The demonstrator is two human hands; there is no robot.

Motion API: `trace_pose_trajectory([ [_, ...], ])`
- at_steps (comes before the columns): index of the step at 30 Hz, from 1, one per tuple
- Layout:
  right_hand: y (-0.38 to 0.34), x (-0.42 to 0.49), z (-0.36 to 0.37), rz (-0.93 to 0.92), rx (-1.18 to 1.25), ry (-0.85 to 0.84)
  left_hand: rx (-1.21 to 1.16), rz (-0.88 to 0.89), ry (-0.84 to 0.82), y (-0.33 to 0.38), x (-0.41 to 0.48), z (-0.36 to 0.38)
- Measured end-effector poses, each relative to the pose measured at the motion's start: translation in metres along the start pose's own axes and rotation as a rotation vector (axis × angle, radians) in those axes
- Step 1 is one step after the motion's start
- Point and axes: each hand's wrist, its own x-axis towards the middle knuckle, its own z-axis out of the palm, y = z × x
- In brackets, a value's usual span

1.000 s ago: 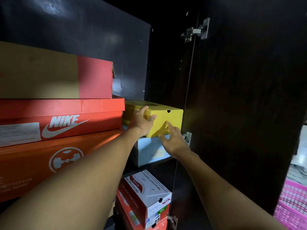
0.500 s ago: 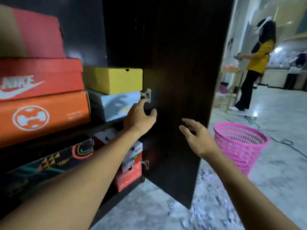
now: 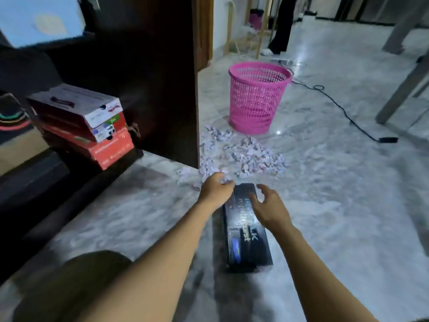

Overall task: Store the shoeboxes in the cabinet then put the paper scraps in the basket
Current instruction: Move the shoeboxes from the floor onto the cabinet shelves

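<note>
Marble floor (image 3: 336, 182), pale grey and veined, carrying all loose items. Cabinet (image 3: 76, 61), dark wood, at left, standing open, its door (image 3: 167, 89) swung out towards the room. Stacked shoeboxes (image 3: 92, 126), red and white, on the cabinet's lowest shelf just inside the door hinge; three layers can be made out, labels facing out. Basket (image 3: 257, 98), pink plastic lattice, upright on the floor beyond the door's edge, well apart from the hands. Black shoebox (image 3: 246, 247), long, lid on, pale lettering blurred, lying flat on the floor outside the cabinet, directly under both hands. Paper scraps (image 3: 246, 154), a loose heap of white crumpled bits on the floor between the basket and the black shoebox, the nearest pieces just beside the box's far end. Left hand (image 3: 217, 190), at the box's far left corner, grip curled; whether it touches the box cannot be told. Right hand (image 3: 269, 205), over the lid's far half, grip apart with fingers spread, clasping nothing. Black cable (image 3: 336, 105), trailing across the floor right of the basket.
</note>
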Motion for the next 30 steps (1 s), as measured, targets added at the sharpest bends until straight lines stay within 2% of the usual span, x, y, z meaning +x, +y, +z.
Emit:
trace_pose_trajectory([
  [7,0.060,-0.024,0.034,0.225,-0.063,-0.141,-0.006,-0.210,-0.069,-0.095,-0.024,0.065],
  [12,0.086,-0.036,0.062,0.314,0.123,-0.200,-0.052,-0.315,-0.162,-0.143,-0.037,0.092],
  [16,0.093,-0.041,0.066,0.338,0.245,-0.145,-0.238,-0.355,-0.108,-0.152,-0.044,0.090],
  [21,0.107,-0.039,0.062,0.506,0.436,-0.052,-0.385,-0.404,-0.104,-0.159,-0.046,0.089],
  [25,0.109,-0.041,0.067,0.544,0.523,-0.120,-0.410,-0.375,-0.154,-0.149,-0.044,0.095],
  [30,0.110,-0.047,0.077,0.496,0.588,-0.142,-0.453,-0.368,-0.188,-0.152,-0.042,0.099],
])
